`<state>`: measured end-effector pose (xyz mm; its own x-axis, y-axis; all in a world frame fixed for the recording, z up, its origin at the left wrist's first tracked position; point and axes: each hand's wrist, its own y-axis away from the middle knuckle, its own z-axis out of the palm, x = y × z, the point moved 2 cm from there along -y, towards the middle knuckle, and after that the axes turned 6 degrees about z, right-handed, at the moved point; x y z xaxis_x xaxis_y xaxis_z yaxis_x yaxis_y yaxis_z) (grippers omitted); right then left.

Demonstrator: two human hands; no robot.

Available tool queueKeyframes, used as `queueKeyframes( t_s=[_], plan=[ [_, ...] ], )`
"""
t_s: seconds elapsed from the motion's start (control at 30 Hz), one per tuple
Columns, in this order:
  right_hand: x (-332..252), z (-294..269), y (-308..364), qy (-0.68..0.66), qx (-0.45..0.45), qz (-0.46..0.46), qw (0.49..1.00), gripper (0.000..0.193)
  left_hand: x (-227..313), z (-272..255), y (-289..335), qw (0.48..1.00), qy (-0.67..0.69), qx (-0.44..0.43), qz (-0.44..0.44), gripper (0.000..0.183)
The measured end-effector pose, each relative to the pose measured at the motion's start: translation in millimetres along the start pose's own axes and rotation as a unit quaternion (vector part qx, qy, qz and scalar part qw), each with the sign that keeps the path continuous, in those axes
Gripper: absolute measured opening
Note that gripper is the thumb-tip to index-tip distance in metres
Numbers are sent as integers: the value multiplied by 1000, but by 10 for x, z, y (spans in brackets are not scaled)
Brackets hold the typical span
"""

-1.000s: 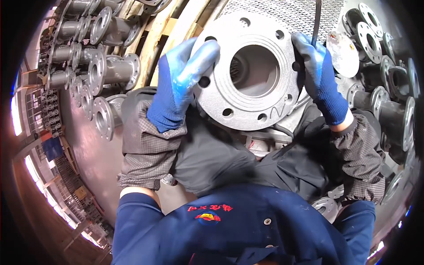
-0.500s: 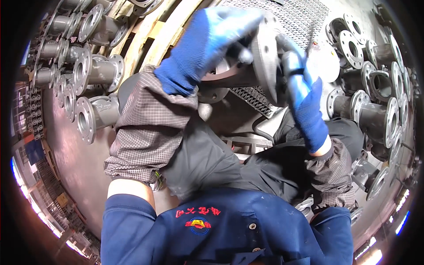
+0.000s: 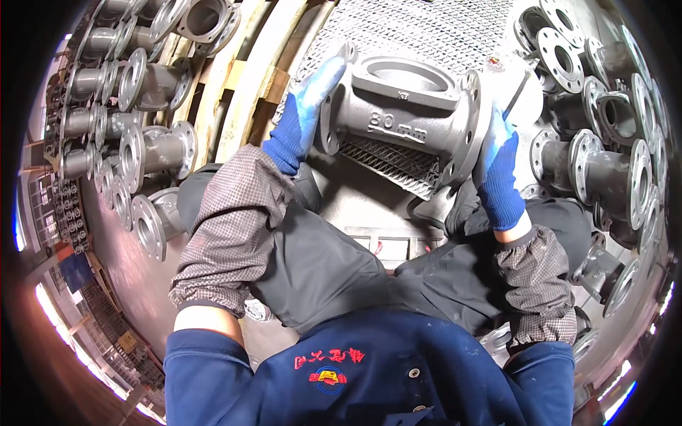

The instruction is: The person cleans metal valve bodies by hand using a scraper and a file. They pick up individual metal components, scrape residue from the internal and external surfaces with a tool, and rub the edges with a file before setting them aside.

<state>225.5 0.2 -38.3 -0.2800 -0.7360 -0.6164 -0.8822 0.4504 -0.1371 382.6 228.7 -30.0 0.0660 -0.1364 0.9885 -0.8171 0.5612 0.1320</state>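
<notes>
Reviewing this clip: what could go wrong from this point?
1. The left hand and right hand hold the gray flanged casting at its end flanges; if a glove slipped, it could drop or tip onto the metal mesh, perhaps pinching fingers.
2. The thin dark rod beside the right hand might snag or scrape.
3. Other flanged castings sit close on the right, so a wide swing might knock one.

casting (image 3: 398,121): left flange (image 3: 332,128) partly behind left hand (image 3: 304,110) | mesh (image 3: 426,25): cut off above | shirt (image 3: 462,362): cut off below
</notes>
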Motion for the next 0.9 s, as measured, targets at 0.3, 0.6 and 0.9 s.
queueKeyframes(
  t_s=[0.3,0.6,0.9],
  plan=[
    [-52,65,-9,17,92,-30,995,30,250,93,-122,984,165,-1,-60,47],
    [-117,273,-5,-174,-56,54,982,27,435,-256,134,928,-277,9,250,40],
    [-79,621,95,-491,-176,173,836,34,817,-304,558,775,-453,6,441,42]
  ],
)
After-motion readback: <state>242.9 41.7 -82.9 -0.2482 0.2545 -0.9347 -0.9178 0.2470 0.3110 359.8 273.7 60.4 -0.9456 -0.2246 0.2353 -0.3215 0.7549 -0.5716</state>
